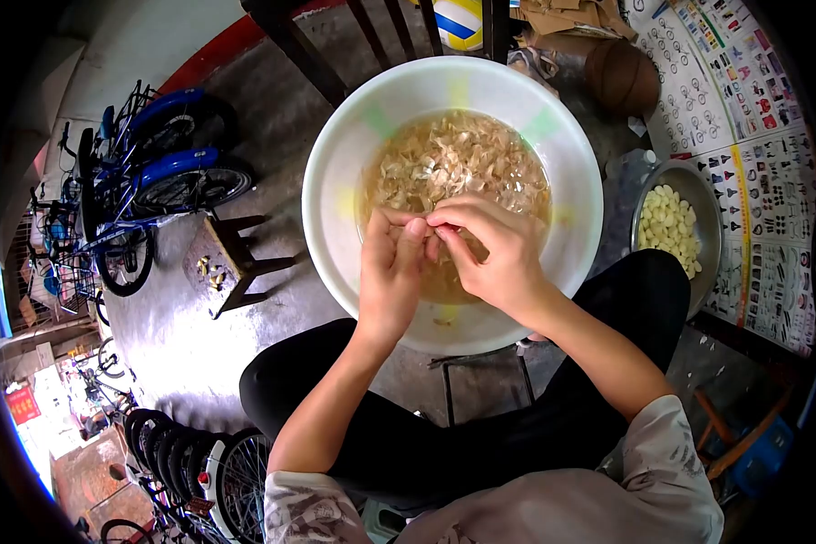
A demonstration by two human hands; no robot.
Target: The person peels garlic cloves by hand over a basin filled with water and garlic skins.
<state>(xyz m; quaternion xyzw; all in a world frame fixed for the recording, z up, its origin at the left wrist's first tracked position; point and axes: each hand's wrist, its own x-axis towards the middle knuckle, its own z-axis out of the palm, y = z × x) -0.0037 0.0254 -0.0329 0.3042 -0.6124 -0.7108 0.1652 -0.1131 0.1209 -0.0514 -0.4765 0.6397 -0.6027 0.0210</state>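
My left hand [392, 263] and my right hand [491, 249] meet over the front half of a large white basin [335, 263]. Fingertips of both are pinched together around a small garlic clove, mostly hidden by the fingers. Below them, cloudy brownish water fills the bottom of the basin, with many papery garlic skins [444, 159] floating in it. To the right, a metal bowl [712, 227] holds a heap of pale peeled garlic cloves [667, 227].
A dark wooden chair [335, 54] stands behind the basin. Left are a small wooden stool [231, 249] with bits on its seat and blue bicycles [177, 168]. A basketball [622, 78] lies back right, near a newspaper-covered surface [752, 172].
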